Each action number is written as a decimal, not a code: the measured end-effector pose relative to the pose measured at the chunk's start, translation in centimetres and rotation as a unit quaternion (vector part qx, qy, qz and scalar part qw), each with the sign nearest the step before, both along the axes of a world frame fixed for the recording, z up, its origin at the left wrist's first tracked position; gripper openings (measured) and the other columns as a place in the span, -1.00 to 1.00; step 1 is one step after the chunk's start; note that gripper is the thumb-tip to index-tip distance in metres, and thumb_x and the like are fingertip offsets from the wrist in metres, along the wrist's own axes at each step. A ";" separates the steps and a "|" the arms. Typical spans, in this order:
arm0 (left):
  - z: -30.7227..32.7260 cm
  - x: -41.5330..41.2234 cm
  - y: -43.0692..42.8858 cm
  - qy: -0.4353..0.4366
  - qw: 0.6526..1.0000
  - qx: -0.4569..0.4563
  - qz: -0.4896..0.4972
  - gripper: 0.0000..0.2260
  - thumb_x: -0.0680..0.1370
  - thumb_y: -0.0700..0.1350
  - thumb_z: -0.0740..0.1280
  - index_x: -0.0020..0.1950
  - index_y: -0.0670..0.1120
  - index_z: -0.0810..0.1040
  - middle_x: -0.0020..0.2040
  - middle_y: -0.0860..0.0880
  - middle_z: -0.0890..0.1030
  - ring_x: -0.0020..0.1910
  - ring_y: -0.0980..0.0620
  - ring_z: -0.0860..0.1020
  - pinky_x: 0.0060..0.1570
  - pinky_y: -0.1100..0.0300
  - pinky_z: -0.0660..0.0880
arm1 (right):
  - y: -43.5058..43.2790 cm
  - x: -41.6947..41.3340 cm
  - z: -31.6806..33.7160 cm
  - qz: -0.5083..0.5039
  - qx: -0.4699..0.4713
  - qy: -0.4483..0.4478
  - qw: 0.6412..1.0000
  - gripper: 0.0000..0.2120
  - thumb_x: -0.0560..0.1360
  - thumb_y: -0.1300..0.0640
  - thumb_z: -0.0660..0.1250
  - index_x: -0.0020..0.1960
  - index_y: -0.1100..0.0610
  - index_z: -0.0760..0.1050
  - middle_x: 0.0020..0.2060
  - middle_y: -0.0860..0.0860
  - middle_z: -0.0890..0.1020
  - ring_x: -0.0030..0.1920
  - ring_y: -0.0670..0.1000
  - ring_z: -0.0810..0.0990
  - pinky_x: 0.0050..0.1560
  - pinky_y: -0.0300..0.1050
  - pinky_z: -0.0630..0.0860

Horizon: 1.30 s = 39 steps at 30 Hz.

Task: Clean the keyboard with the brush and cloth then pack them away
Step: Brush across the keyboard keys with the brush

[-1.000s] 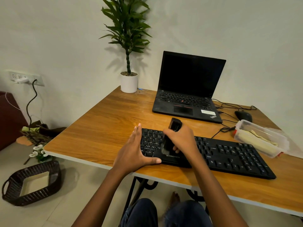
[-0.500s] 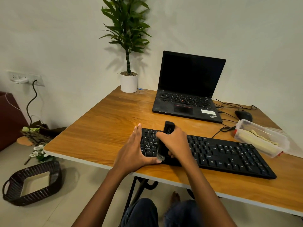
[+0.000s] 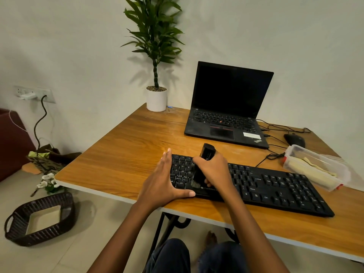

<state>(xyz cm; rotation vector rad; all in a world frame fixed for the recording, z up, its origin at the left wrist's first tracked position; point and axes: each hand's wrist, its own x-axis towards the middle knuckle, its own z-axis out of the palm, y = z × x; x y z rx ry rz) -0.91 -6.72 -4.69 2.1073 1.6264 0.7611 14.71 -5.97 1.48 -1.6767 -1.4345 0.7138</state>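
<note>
Keyboard (image 3: 275,190), one, left hand (image 3: 163,182) spread flat against its end; brush (image 3: 206,152), one, gripped in right hand (image 3: 213,170), bristles on keys.

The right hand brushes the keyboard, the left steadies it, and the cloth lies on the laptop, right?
Not quite: the head view shows the cloth in the clear box, not on the laptop. The rest holds: right hand brushing the keyboard with the brush, left hand steadying it.
</note>
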 end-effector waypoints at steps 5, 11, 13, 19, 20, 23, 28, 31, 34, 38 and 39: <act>0.0 0.0 -0.1 0.001 1.000 -0.004 0.000 0.24 0.16 0.41 0.43 0.49 0.06 -0.38 0.55 0.05 -0.19 0.53 0.06 -0.05 0.42 -0.02 0.22 | 0.0 0.0 0.6 0.047 0.015 0.005 0.999 -0.84 0.41 0.06 0.35 -0.19 0.13 0.42 -0.36 0.05 0.57 -0.56 -0.04 0.48 -0.62 -0.27 0.36; -0.1 0.0 0.1 -0.003 1.000 -0.004 0.000 0.25 0.16 0.40 0.44 0.48 0.08 -0.39 0.55 0.05 -0.19 0.53 0.06 -0.06 0.41 -0.03 0.24 | 0.5 0.7 0.7 0.051 0.008 -0.050 0.997 -0.83 0.40 0.04 0.35 -0.24 0.08 0.39 -0.35 0.02 0.55 -0.45 -0.01 0.51 -0.49 -0.18 0.42; -0.1 0.0 0.1 0.001 1.000 -0.006 0.000 0.25 0.15 0.41 0.43 0.48 0.07 -0.39 0.55 0.05 -0.19 0.53 0.06 -0.06 0.41 -0.02 0.23 | 0.2 0.5 0.3 0.072 0.008 -0.007 0.997 -0.85 0.42 0.07 0.36 -0.23 0.07 0.40 -0.33 0.03 0.57 -0.49 -0.04 0.50 -0.55 -0.24 0.41; -0.1 0.0 0.1 0.001 1.000 -0.004 0.001 0.24 0.16 0.41 0.42 0.48 0.08 -0.40 0.55 0.06 -0.20 0.53 0.07 -0.07 0.41 -0.02 0.22 | 0.8 0.9 0.1 -0.005 0.053 -0.041 0.998 -0.83 0.39 0.00 0.34 -0.20 0.06 0.39 -0.29 0.06 0.58 -0.35 0.09 0.59 -0.32 0.01 0.58; -0.1 0.0 0.1 0.001 1.000 -0.005 0.001 0.25 0.15 0.41 0.42 0.48 0.08 -0.40 0.55 0.06 -0.20 0.53 0.07 -0.07 0.40 -0.02 0.22 | 0.6 0.7 -0.1 -0.008 0.062 -0.035 0.997 -0.83 0.39 0.00 0.34 -0.20 0.04 0.37 -0.29 0.06 0.58 -0.37 0.08 0.58 -0.34 0.00 0.58; -0.1 0.1 0.1 0.006 1.000 -0.006 0.004 0.25 0.15 0.42 0.42 0.48 0.08 -0.39 0.55 0.05 -0.19 0.53 0.06 -0.06 0.40 -0.03 0.22 | 0.1 0.5 -0.3 0.014 0.011 -0.009 1.000 -0.83 0.41 0.04 0.35 -0.19 0.08 0.38 -0.33 0.06 0.59 -0.51 0.00 0.52 -0.54 -0.19 0.47; 0.0 0.0 0.1 -0.002 1.000 -0.004 0.003 0.25 0.15 0.41 0.44 0.50 0.06 -0.37 0.55 0.04 -0.18 0.53 0.05 -0.05 0.40 -0.02 0.22 | -0.3 0.5 -0.8 -0.044 0.053 0.050 0.996 -0.82 0.38 0.04 0.36 -0.17 0.11 0.41 -0.30 0.12 0.63 -0.47 0.06 0.58 -0.49 -0.10 0.53; -0.1 0.1 0.0 0.002 1.000 -0.005 -0.001 0.25 0.15 0.40 0.43 0.49 0.07 -0.37 0.55 0.04 -0.18 0.53 0.06 -0.05 0.40 -0.02 0.23 | -0.9 0.4 -0.6 -0.003 0.012 0.036 0.999 -0.82 0.40 0.05 0.36 -0.22 0.11 0.40 -0.33 0.11 0.62 -0.52 0.01 0.53 -0.56 -0.19 0.46; -0.1 0.0 0.2 0.000 1.000 -0.002 0.000 0.25 0.15 0.40 0.43 0.49 0.07 -0.38 0.55 0.04 -0.19 0.53 0.06 -0.05 0.40 -0.02 0.23 | -0.7 0.5 0.0 -0.009 0.040 0.051 0.998 -0.81 0.40 0.02 0.36 -0.21 0.10 0.42 -0.35 0.09 0.62 -0.51 0.02 0.55 -0.51 -0.13 0.52; -0.1 0.0 0.1 -0.001 1.000 -0.005 0.000 0.25 0.15 0.41 0.43 0.48 0.07 -0.39 0.55 0.03 -0.19 0.53 0.05 -0.06 0.41 -0.01 0.22 | -0.8 -0.2 -1.0 -0.003 0.059 0.008 0.998 -0.81 0.37 -0.01 0.36 -0.21 0.01 0.36 -0.31 0.04 0.58 -0.38 0.06 0.59 -0.38 -0.02 0.57; -0.1 0.0 0.1 0.000 1.000 -0.006 -0.002 0.25 0.15 0.41 0.43 0.48 0.07 -0.40 0.55 0.03 -0.20 0.53 0.05 -0.06 0.42 -0.02 0.22 | -0.7 0.0 -0.7 0.015 0.035 -0.003 0.999 -0.82 0.37 0.00 0.36 -0.21 0.03 0.37 -0.32 0.03 0.57 -0.39 0.04 0.58 -0.42 -0.06 0.55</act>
